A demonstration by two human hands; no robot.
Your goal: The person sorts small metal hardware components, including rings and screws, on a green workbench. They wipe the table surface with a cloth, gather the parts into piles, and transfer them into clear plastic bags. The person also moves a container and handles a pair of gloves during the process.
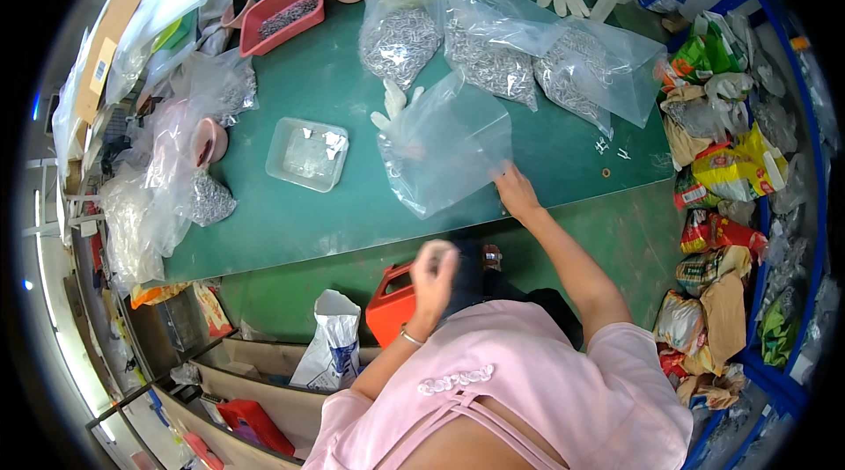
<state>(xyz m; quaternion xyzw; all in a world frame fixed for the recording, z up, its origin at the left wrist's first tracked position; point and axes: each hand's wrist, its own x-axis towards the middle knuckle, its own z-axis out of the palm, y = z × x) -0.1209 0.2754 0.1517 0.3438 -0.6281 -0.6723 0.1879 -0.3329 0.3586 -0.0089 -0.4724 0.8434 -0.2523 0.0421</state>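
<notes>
My right hand (518,192) is closed on the right edge of a clear plastic bag (453,149), which lies spread near the front of the green table (317,228). Closer to my body, past the table's front edge, my left hand (433,278) is raised with its fingers curled in. It is slightly blurred, and whatever it may hold is hidden. A white glove (393,100) shows at the bag's upper left edge. Behind the bag stand clear bags full of small metal parts (400,43), (493,65), (572,74). A shallow clear tray (308,156) sits to the left.
A pink basin (282,12) of small parts stands at the back left, near bagged parts (211,197). Several loose white pieces (623,154) lie at the right. A red container (387,303) is below the front edge. A blue rack (764,232) with packages stands right.
</notes>
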